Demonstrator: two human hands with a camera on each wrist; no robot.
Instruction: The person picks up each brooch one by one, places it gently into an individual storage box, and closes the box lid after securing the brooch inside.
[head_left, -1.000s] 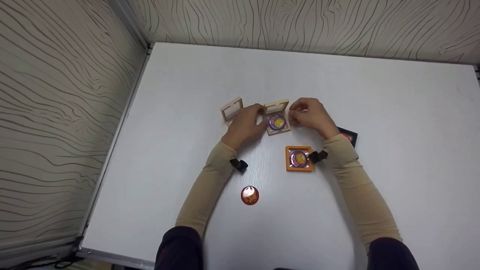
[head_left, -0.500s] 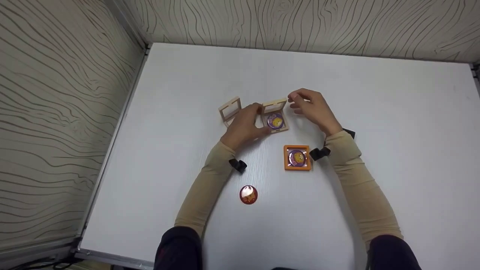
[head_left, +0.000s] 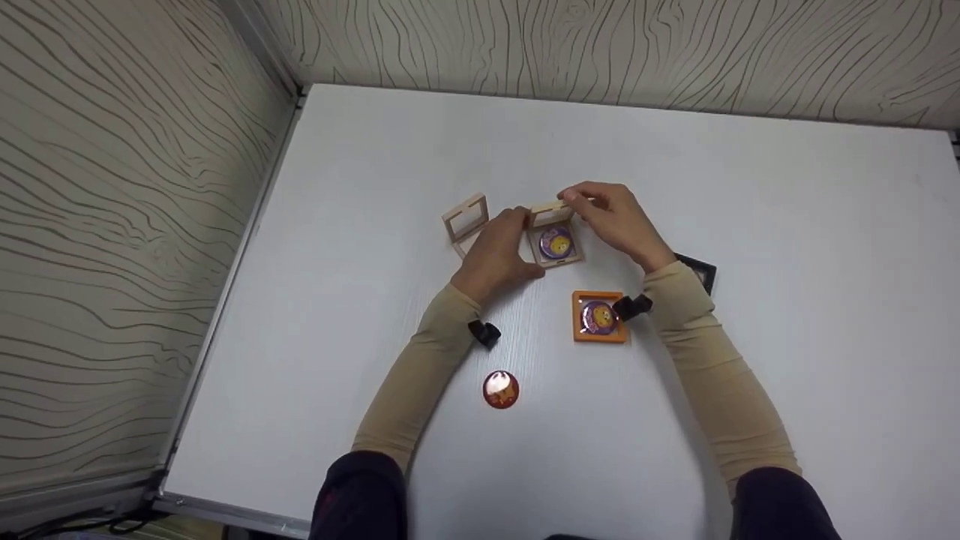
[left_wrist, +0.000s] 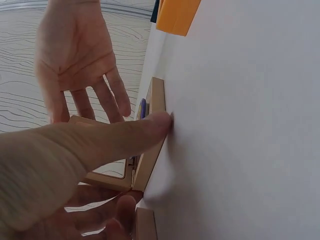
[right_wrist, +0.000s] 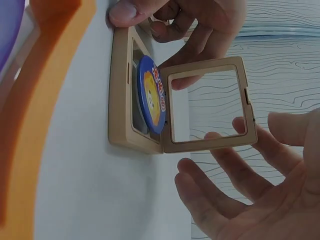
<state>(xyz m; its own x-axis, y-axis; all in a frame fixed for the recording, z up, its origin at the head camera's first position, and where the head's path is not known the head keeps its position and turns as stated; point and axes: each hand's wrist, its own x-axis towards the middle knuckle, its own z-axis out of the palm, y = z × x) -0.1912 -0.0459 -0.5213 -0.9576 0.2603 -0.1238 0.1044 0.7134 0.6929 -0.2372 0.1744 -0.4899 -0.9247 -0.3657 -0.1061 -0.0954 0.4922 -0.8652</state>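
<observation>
A beige hinged case point(head_left: 561, 263) lies on the table with its lid point(right_wrist: 205, 145) raised. The round purple-blue badge point(head_left: 556, 244) with a yellow character sits in its base, looking slightly tilted in the right wrist view point(right_wrist: 151, 95). My left hand point(head_left: 491, 251) holds the case's left side, thumb by the front corner and fingers round by the hinge. At the raised lid's upper right is my right hand point(head_left: 619, 221), fingers spread behind the lid and thumb apart from it point(right_wrist: 265, 185).
Left of my left hand stands another beige case point(head_left: 478, 201) with a raised lid. An orange case point(head_left: 600, 338) holding a purple badge lies nearer me. A black case point(head_left: 705, 274) is partly hidden by my right wrist. A red badge point(head_left: 500, 390) lies toward the front.
My right hand rose from beside the case's right side, then came left to the top of its lid. My left thumb slid nearer the front corner. The badge stays in the base.
</observation>
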